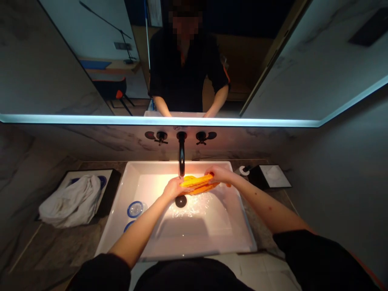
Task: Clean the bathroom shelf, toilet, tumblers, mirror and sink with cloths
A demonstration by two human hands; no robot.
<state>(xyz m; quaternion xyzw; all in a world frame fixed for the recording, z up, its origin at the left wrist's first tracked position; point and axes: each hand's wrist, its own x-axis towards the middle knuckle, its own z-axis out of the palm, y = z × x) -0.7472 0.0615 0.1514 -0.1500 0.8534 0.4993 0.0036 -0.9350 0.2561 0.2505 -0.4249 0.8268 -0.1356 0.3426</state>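
An orange cloth (198, 185) stretches between my two hands, just below the black faucet (182, 155) and above the white sink (182, 246). My left hand (173, 188) grips its left end, close to the spout. At the other end, my right hand (218, 175) has its fingers wrapped round the fabric. Water glistens on the basin floor under the cloth, near the black drain plug (181, 201). Two clear round items with blue rims, one of them a lid or cup (135, 209), lie at the basin's left; my left forearm partly covers the lower one.
A crumpled white towel (71, 200) rests on a tray at the left. On the right stand a small bottle (244, 170) and a black box with a white top (275, 176). Two cross-shaped tap handles (201, 138) flank the spout. A lit mirror (248, 81) spans the wall.
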